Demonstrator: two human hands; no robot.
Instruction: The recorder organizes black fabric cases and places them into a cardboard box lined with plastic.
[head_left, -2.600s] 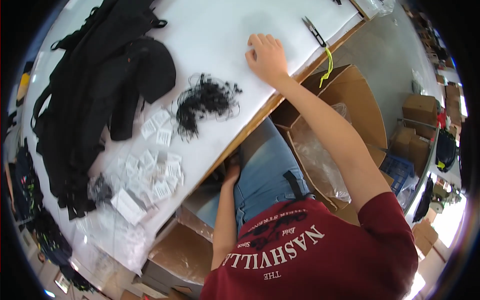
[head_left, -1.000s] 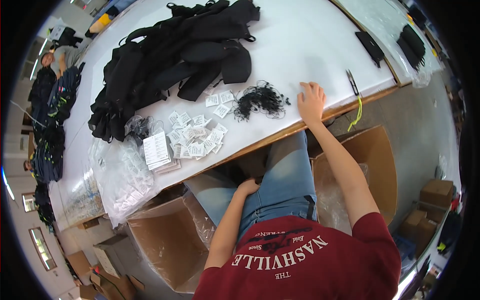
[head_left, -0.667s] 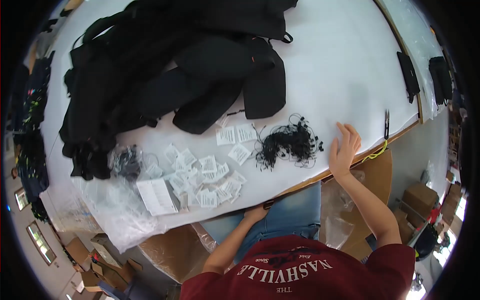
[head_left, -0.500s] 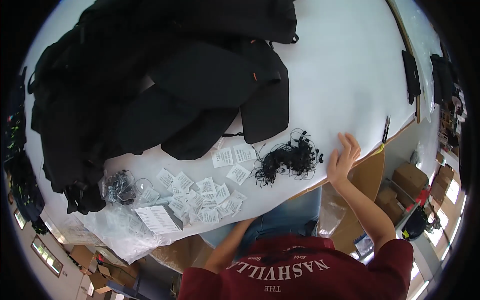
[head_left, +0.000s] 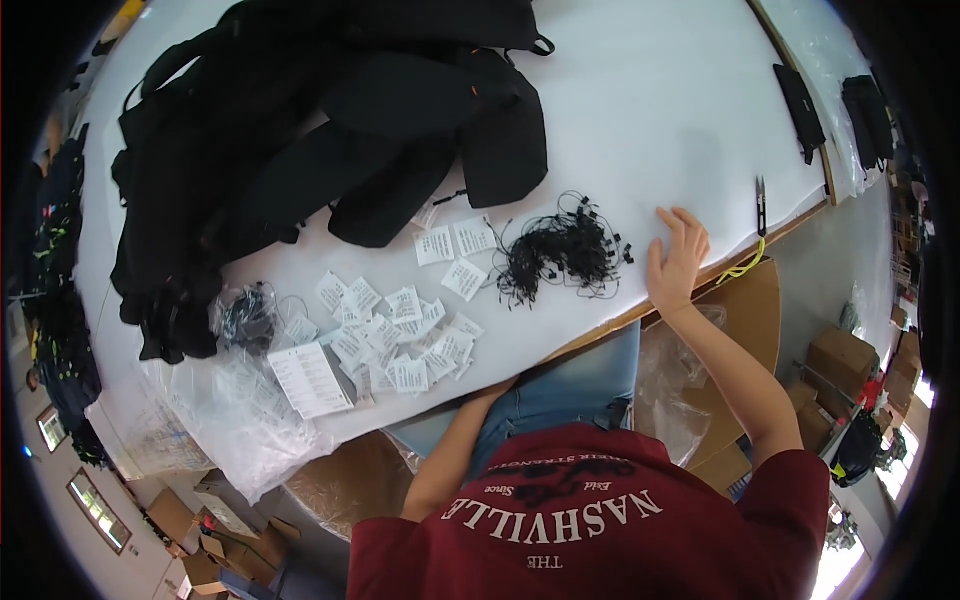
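My right hand [head_left: 680, 258] rests on the white tabletop [head_left: 690, 110] near its front edge, fingers loosely stretched and holding nothing. Just left of it lies a tangled heap of thin black cords [head_left: 563, 250] with small black tabs. My left forearm [head_left: 450, 462] runs toward my lap; the hand at its end goes under the table edge, so its fingers are hidden. Several white printed paper tags [head_left: 408, 306] are scattered left of the cords. Beside them is a stack of white printed cards [head_left: 308, 380]. A large pile of black fabric bags [head_left: 390, 110] covers the far left.
Thread snips [head_left: 761, 208] with a yellow cord lie at the right edge, and a flat black pouch [head_left: 800, 112] farther back. A clear plastic bag of black cords [head_left: 248, 315] sits at the left. Cardboard boxes [head_left: 838, 362] stand beyond the table at the right.
The view has shifted, so the table and everything on it appear higher in the picture. My right hand stays on the table beside the cords, and no object has visibly been moved.
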